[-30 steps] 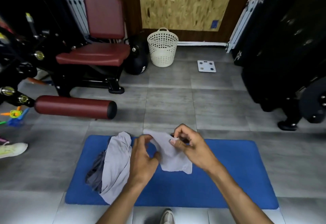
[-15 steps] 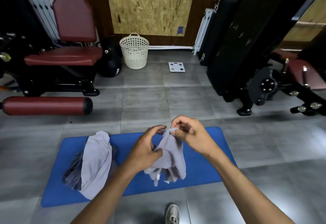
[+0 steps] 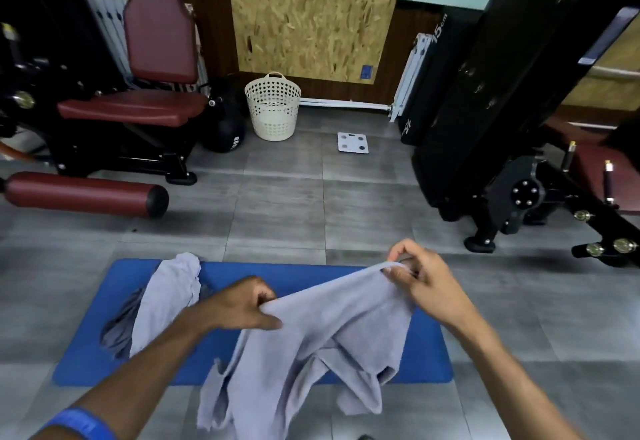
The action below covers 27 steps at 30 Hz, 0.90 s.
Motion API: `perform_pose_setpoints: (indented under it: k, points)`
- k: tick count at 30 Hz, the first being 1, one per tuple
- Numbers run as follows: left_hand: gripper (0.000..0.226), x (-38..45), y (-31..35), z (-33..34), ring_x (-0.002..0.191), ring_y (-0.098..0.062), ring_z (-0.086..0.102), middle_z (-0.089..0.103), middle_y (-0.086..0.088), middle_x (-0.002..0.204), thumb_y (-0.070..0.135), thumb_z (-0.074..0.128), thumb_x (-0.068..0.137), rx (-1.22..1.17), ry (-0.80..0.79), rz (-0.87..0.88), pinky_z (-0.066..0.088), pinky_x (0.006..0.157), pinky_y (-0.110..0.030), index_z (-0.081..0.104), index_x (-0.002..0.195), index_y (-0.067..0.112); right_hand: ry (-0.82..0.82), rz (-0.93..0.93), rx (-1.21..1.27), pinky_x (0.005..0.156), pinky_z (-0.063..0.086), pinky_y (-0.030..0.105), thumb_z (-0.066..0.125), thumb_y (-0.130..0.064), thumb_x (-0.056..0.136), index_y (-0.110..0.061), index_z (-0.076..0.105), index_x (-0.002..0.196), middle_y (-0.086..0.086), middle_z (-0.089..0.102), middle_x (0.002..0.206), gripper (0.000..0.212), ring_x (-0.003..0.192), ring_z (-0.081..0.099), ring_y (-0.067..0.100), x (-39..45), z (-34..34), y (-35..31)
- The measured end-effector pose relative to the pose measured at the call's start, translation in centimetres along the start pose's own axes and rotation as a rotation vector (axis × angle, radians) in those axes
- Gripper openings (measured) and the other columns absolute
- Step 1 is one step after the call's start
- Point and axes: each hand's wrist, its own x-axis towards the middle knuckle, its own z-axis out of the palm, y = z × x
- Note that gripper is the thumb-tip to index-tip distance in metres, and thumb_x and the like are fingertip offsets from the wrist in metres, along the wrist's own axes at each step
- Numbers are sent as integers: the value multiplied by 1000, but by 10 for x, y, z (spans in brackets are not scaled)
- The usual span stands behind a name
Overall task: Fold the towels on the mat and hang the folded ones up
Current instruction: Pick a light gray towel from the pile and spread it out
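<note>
Both hands pinch the top edge of a lilac terry towel (image 3: 322,339), left hand (image 3: 242,304) and right hand (image 3: 422,280) apart, spreading it for folding above the blue foam mat (image 3: 426,346)'s near edge; unfolded towels (image 3: 162,301) sit at its left end.

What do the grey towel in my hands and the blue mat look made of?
Light grey towel: soft woven cloth, probably cotton terry; it drapes limply with a matte, slightly fuzzy face. Blue rectangular mat: likely foam or rubber; smooth, matte, rounded corners.

Left hand (image 3: 242,304) pinching, right hand (image 3: 420,278) pinching, arms spread.
</note>
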Motion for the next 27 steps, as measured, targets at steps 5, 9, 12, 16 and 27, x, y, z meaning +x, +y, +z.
perform_pose_setpoints:
  k: [5,9,12,16,27]
  points:
    - [46,23,6,8,50,-4,35,34,8,53,13,74,80,-48,213,-84,31,52,-25,36,55,20,108,130,270,45,33,25,62,-6,93,-19,55,81,5,47,55,19,50,40,18,5,-94,81]
    - [32,44,10,27,51,-4,42,48,13,55,9,70,76,185,363,-133,40,55,-24,44,65,24,137,169,153,49,36,30,61,-18,95,-21,50,81,6,42,58,17,53,39,18,17,-133,130]
    - [36,48,13,41,60,-5,55,55,19,57,11,65,80,367,499,-272,49,60,-30,54,68,43,238,177,31,48,32,26,61,-24,94,-20,42,76,-2,39,57,26,52,35,13,28,-145,143]
    - [27,50,25,50,70,-24,61,65,7,68,13,67,82,357,673,-404,45,62,-32,63,72,38,260,152,-198,58,36,41,55,-33,96,-14,33,66,1,42,55,42,56,40,22,40,-154,146]
    - [49,65,74,16,53,-8,42,42,6,55,46,68,84,-114,707,-296,35,54,-26,46,60,10,397,396,292,46,32,22,51,-34,99,-12,45,64,2,41,61,41,57,36,12,53,-157,152]
